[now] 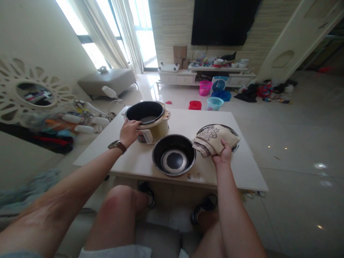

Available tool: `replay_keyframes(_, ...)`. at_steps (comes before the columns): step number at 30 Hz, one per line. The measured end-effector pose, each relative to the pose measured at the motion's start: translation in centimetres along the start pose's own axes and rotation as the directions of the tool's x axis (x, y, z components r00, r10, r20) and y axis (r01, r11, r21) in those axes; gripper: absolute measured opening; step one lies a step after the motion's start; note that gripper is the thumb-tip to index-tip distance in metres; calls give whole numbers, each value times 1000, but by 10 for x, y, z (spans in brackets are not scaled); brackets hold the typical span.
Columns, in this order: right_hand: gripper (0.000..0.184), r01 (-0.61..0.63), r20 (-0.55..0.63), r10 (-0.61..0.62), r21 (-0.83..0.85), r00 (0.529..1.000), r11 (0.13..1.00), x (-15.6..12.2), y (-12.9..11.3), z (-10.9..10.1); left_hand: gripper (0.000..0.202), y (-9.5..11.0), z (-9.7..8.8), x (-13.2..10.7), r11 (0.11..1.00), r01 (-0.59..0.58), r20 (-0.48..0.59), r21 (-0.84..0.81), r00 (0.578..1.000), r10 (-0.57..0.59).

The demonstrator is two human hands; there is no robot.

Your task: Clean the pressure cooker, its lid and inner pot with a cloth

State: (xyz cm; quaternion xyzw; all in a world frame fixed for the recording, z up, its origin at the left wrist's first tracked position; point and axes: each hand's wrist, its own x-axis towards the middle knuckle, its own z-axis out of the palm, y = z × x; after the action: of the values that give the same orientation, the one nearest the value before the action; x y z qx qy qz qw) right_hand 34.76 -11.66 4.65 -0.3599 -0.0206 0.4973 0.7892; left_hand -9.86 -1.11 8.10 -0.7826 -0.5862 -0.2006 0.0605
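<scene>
My left hand rests on the near left rim of a beige electric cooker, its fingers closed over the edge. The cooker is open at the top and shows a dark inside. In my right hand is a folded beige cloth with a grey pattern, held over a round shiny lid that it mostly covers. Between my hands stands a black inner pot with a pale ring on its bottom, apart from the cooker.
All these stand on a white table. Beyond it on the floor are a red container, a light blue basket and a pink bin. A cluttered TV stand is at the back wall. My knees are below the near edge.
</scene>
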Motion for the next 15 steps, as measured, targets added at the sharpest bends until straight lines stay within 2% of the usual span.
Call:
replay_keyframes(6, 40, 34, -20, -33, 19, 999, 999, -2, 5, 5, 42, -5, 18, 42, 979, -6, -108, -204, 994, -16)
replay_keyframes(8, 40, 39, -23, -38, 15, 999, 999, -1, 5, 6, 49, 6, 23, 45, 962, 19, -168, -274, 984, -67)
replay_keyframes(10, 40, 44, -18, -43, 9, 999, 999, 1, 5, 6, 54, 24, 27, 36, 926, 96, -200, -365, 963, -179)
replay_keyframes(11, 40, 46, -13, -46, 5, 999, 999, 2, 5, 6, 54, 35, 29, 28, 893, 148, -160, -426, 959, -235)
replay_keyframes(12, 41, 50, -10, -50, -1, 999, 999, 3, 5, 6, 52, 47, 31, 18, 838, 232, -76, -494, 949, -308)
replay_keyframes(14, 44, 62, -7, -62, -14, 998, 998, 4, 5, 5, 46, 68, 37, -6, 655, 442, 209, -613, 890, -405)
replay_keyframes(15, 44, 68, -7, -68, -18, 998, 998, 4, 5, 5, 46, 77, 40, -18, 544, 530, 356, -651, 846, -397)
